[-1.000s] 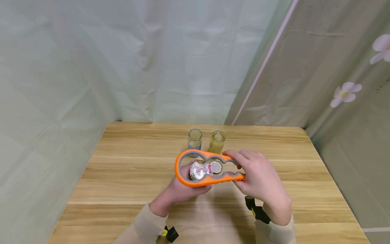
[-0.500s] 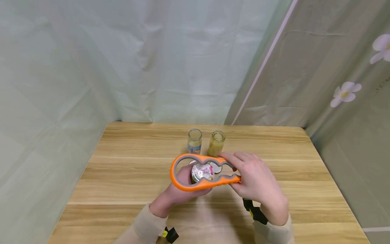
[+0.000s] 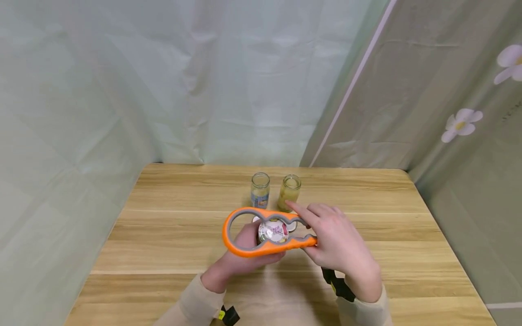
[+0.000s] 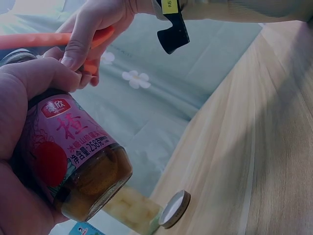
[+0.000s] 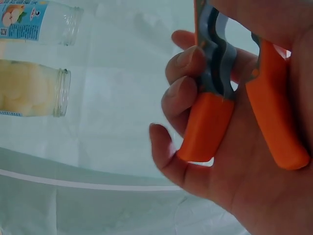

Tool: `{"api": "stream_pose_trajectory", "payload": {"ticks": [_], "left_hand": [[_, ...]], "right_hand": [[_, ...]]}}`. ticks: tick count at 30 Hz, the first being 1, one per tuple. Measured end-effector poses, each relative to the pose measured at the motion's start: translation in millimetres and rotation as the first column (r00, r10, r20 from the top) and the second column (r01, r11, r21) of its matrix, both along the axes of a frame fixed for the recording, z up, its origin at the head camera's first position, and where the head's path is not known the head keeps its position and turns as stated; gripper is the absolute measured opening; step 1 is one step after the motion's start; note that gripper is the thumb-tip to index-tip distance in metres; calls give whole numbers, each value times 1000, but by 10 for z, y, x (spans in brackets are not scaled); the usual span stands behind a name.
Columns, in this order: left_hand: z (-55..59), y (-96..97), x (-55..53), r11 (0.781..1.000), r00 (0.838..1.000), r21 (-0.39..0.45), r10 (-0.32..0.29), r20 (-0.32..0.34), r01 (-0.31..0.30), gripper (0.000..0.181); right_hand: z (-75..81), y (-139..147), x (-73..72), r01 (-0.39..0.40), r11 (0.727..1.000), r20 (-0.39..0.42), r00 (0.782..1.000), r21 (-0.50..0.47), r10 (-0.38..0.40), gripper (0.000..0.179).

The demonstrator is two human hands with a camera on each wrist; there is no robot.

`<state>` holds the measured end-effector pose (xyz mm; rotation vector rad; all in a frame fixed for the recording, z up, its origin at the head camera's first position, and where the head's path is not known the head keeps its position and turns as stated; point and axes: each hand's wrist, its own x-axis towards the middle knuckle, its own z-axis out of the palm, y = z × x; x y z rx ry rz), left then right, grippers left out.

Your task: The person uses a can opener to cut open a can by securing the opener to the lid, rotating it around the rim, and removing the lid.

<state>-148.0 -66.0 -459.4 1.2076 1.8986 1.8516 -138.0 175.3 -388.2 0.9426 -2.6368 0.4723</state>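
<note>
My left hand (image 3: 245,263) grips a glass jar (image 4: 93,166) with a pink label and a red fruit picture. Its printed lid (image 3: 273,231) faces up, framed by the middle curve of an orange jar opener (image 3: 244,253) with grey wavy inner edges. The opener's two handles (image 5: 208,129) are in my right hand (image 3: 340,240), fingers curled round one and the palm against the other. The wide loop of the opener extends left past the lid, over the left hand. The left fingers wrap the jar near its top.
Behind the hands stand two lidless glass jars, one with a blue label (image 3: 260,199) and one with pale yellow contents (image 3: 288,194). A loose lid (image 4: 175,209) lies on the wooden table (image 3: 163,235) near them. A curtain (image 3: 244,90) hangs behind the table.
The opener and right hand have moved left and slightly toward me. The lid, first seen in the wide loop, now shows in the opener's middle curve. The left hand stays nearly in place.
</note>
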Motion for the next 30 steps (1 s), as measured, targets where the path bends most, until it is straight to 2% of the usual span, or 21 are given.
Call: {"api": "stream_pose_trajectory", "payload": {"ticks": [1,2,6,8,15,22,25,30], "left_hand": [[-14,5,9,991,990,-5,137,-32,-137,55],[-25,9,16,970,969,10,244,-46,-243,55],[-32,7,-2,971,968,26,239,-73,-237,59],[-45,-1,-18,973,972,39,228,-62,-226,57],[-57,-34,-26,957,956,2,289,-40,-290,52],[-43,-20,4,950,949,-35,311,46,-310,49],[-44,0,29,938,935,-46,345,79,-342,51],[-42,45,65,908,900,-60,418,121,-414,53]], "right_hand": [[2,-3,5,7,1000,11,1000,4,-7,82],[2,-5,11,14,1000,23,1000,11,-14,83],[18,-29,40,36,998,77,996,49,-39,91],[24,-52,63,42,996,95,994,75,-49,97],[26,-151,168,57,992,106,992,108,-68,107],[33,-206,296,110,985,113,986,131,-125,102],[39,-250,343,141,979,106,982,150,-158,101],[20,-336,387,190,966,73,976,174,-205,100]]}}
